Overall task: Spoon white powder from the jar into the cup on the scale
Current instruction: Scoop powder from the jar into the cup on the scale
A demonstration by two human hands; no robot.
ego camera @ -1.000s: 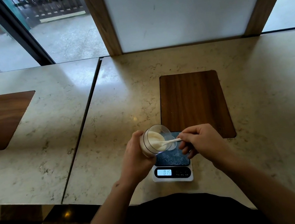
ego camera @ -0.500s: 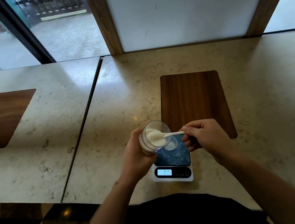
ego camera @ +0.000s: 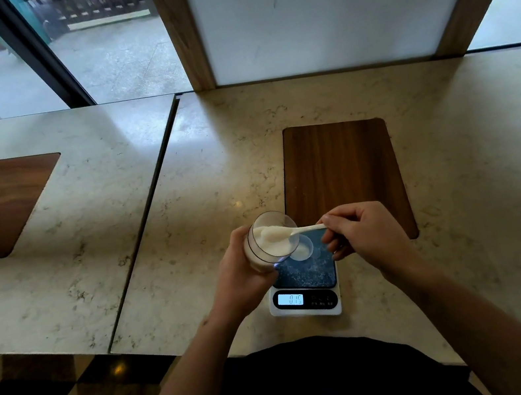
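A person lifts a heaped spoon of white powder out of a tilted jar, just above a small cup on a kitchen scale

The left hand (ego camera: pixel 242 277) wraps its grip around the clear jar (ego camera: pixel 268 239), tipped toward the right. The right hand (ego camera: pixel 361 235) pinches the handle of a white spoon (ego camera: pixel 288 232), whose bowl, a second ago deep in the jar, has now risen to the jar's mouth, loaded with powder (ego camera: pixel 272 232). The little cup (ego camera: pixel 302 248) sits on the blue scale (ego camera: pixel 303 280) on the marble desk (ego camera: pixel 455 163), just below the jar's rim, with some powder in it. The display is lit. Judging by this, the scoop is done and the next move is carrying it over the cup
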